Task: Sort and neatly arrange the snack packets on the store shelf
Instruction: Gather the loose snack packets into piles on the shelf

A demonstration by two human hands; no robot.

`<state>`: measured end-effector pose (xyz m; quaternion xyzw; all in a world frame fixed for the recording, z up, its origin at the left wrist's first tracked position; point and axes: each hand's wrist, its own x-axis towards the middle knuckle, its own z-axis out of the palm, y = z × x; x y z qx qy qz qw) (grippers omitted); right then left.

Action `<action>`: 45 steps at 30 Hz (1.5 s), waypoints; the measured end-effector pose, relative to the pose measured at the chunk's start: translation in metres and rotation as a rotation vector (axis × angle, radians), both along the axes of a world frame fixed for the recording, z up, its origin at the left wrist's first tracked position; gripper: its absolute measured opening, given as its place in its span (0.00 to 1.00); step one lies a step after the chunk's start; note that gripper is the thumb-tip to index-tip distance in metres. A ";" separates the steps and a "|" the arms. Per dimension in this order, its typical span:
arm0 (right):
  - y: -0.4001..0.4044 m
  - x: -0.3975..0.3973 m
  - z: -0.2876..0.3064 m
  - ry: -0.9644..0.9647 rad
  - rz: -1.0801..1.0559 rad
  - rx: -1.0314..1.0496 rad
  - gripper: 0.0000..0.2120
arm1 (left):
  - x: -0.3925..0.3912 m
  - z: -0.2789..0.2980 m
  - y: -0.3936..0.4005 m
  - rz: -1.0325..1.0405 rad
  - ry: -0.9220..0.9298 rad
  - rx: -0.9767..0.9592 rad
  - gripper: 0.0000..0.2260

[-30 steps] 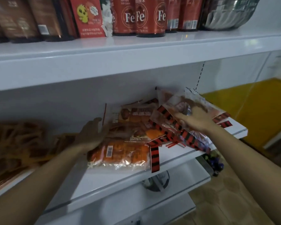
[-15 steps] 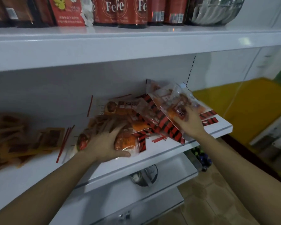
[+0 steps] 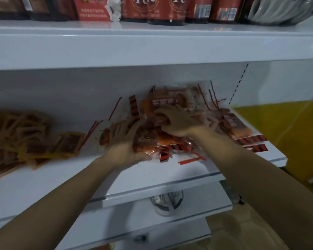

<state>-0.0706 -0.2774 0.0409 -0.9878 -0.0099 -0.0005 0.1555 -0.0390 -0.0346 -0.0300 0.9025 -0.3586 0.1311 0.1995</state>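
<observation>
The packets (image 3: 170, 127) lie in a loose heap on the middle shelf (image 3: 170, 170), toward its right end, clear wrappers with orange-red contents and red-and-black striped edges. Half a second ago the right hand held one packet tilted up off the heap; now that packet is down among the rest, and the right hand (image 3: 177, 123) has moved leftward onto the middle of the pile, its fingers (image 3: 161, 112) curled down into the packets, though blur hides whether they pinch one or only press. The left hand (image 3: 123, 143) has stayed at the heap's left side; it grips a packet, fingers (image 3: 116, 129) spread over the top and thumb under the near edge. The two hands are now closer together than before, almost touching. Beyond the right fingers, more packets lean against the shelf's back wall; to their right, a few lie flat near the shelf's end. Left of the left fingers, thin red strips (image 3: 92, 130) lie on the bare shelf, and farther left a brown heap (image 3: 25, 138) of flat packets runs out of frame. Motion blur smears all print on the wrappers. On the upper shelf (image 3: 152, 47), red pouches (image 3: 161, 8) and a steel bowl (image 3: 282, 9) are cut off by the top edge.
</observation>
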 end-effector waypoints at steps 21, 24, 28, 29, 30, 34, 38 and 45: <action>-0.023 0.033 -0.024 -0.263 -0.396 0.195 0.29 | 0.006 0.051 -0.006 0.070 0.442 0.341 0.68; 0.023 0.047 -0.023 -0.175 -0.299 0.295 0.26 | 0.018 0.049 0.005 0.011 0.440 0.213 0.63; 0.042 0.044 -0.017 -0.196 -0.158 0.422 0.23 | 0.025 0.031 0.012 0.117 0.432 0.319 0.61; 0.037 0.039 -0.013 -0.188 -0.139 0.402 0.22 | 0.025 0.027 0.014 0.123 0.408 0.307 0.60; 0.031 0.032 -0.010 -0.194 -0.131 0.366 0.21 | 0.025 0.026 0.014 0.129 0.388 0.287 0.60; -0.007 0.003 -0.003 -0.287 -0.213 0.265 0.23 | 0.026 0.026 0.010 0.125 0.308 0.246 0.61; -0.052 -0.033 -0.020 -0.098 -0.431 0.052 0.34 | 0.010 0.032 -0.001 -0.065 0.276 0.215 0.59; -0.105 -0.041 -0.060 -0.025 -0.427 0.137 0.37 | -0.002 0.025 -0.034 -0.155 0.085 0.264 0.42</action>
